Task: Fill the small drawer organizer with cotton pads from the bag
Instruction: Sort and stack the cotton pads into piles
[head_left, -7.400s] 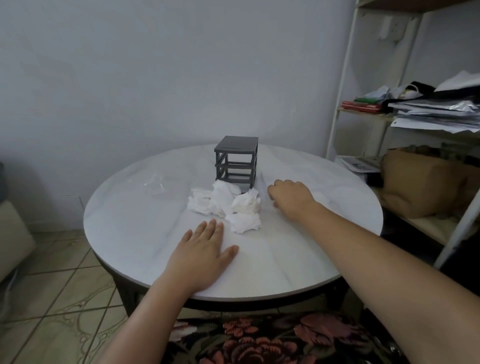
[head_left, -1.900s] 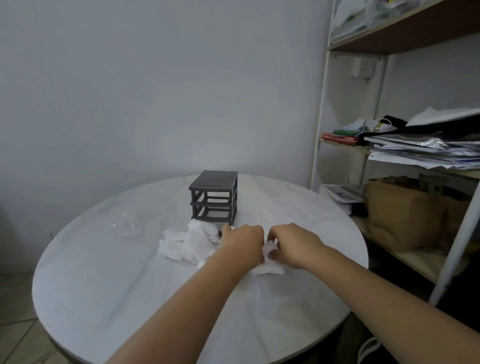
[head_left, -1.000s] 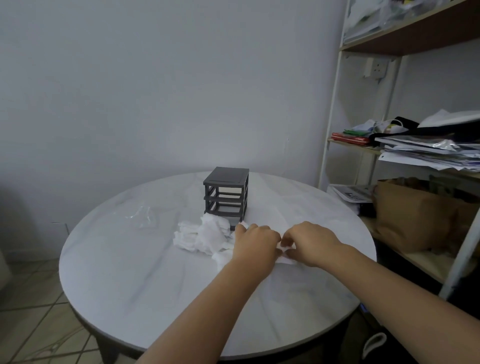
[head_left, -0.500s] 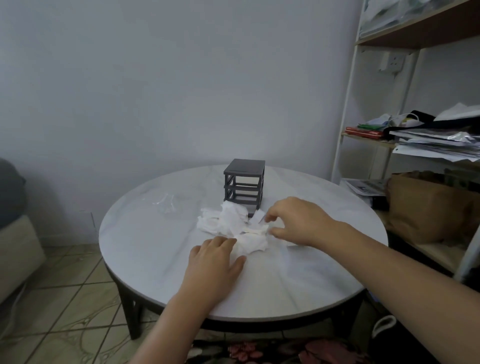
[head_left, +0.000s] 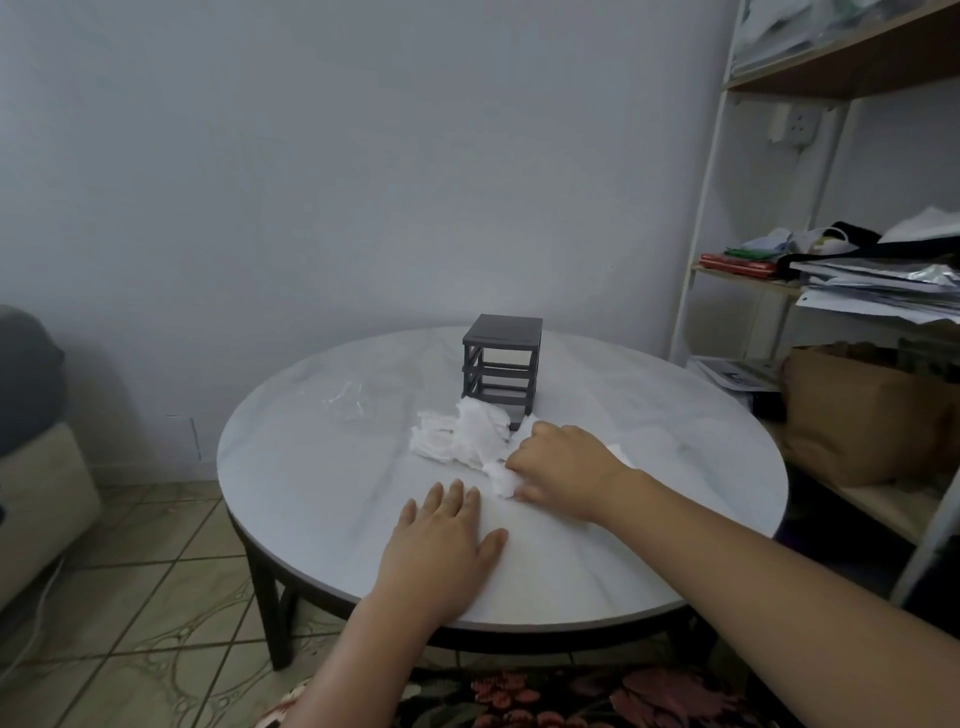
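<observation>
No brand, label or writing can be read anywhere; the papers on the shelf unit (head_left: 852, 291) are too blurred to tell.

The dark drawer organizer (head_left: 502, 364) stands upright on the round marble-look table (head_left: 322, 467), toward the table's far edge; its frame shows open tiers and no drawers can be made out in it. Touching the front of the organizer lies a heap of white cotton pads (head_left: 462, 435); left of the organizer, apart from the heap, lies a crumpled clear bag (head_left: 345, 400).

The right hand (head_left: 563, 467) rests in front of the organizer, just right of the heap, its fingers curled round a white pad (head_left: 501, 477); the left hand (head_left: 441, 540) lies flat and spread on the bare tabletop nearer the table's near edge than the organizer, holding nothing.

Left of the organizer the tabletop is bare out to the rim; right of it the surface is also bare, though the shelf unit and a brown paper bag (head_left: 857, 415) stand close beside that edge.
</observation>
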